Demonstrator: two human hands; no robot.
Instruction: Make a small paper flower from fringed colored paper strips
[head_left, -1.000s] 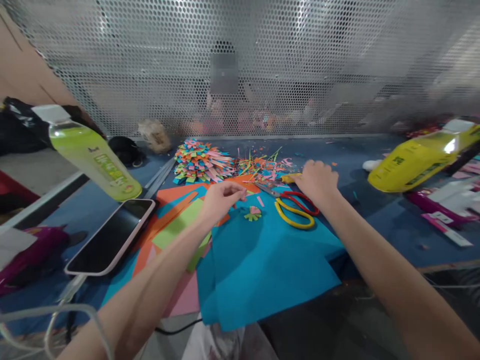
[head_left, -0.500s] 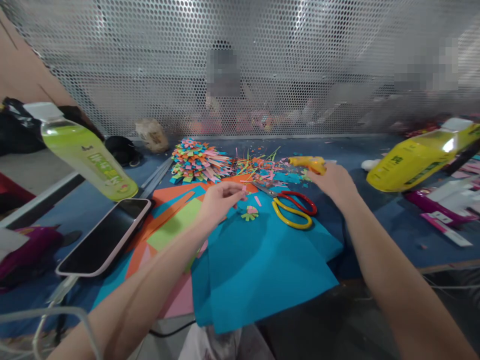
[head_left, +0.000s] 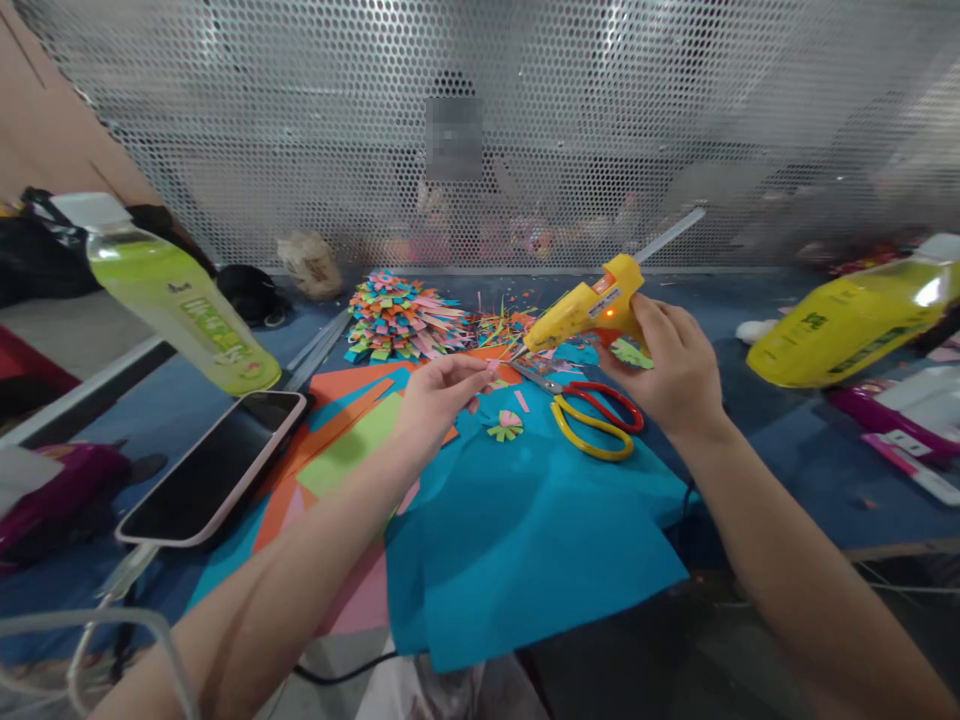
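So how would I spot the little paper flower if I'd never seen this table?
Find the big teal paper sheet spread on the blue table. Near its far edge, between the left hand and the red-and-yellow scissors, lies the small paper flower. It lies alone, with a pink centre and short green petals, unlike the big heap of multicoloured paper strips farther back.

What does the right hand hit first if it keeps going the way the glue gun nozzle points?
Probably the left hand. The right hand holds the yellow glue gun with its nozzle aimed left and slightly down, at the small pink piece pinched in the left fingertips. Depth is unclear; it could pass just behind.
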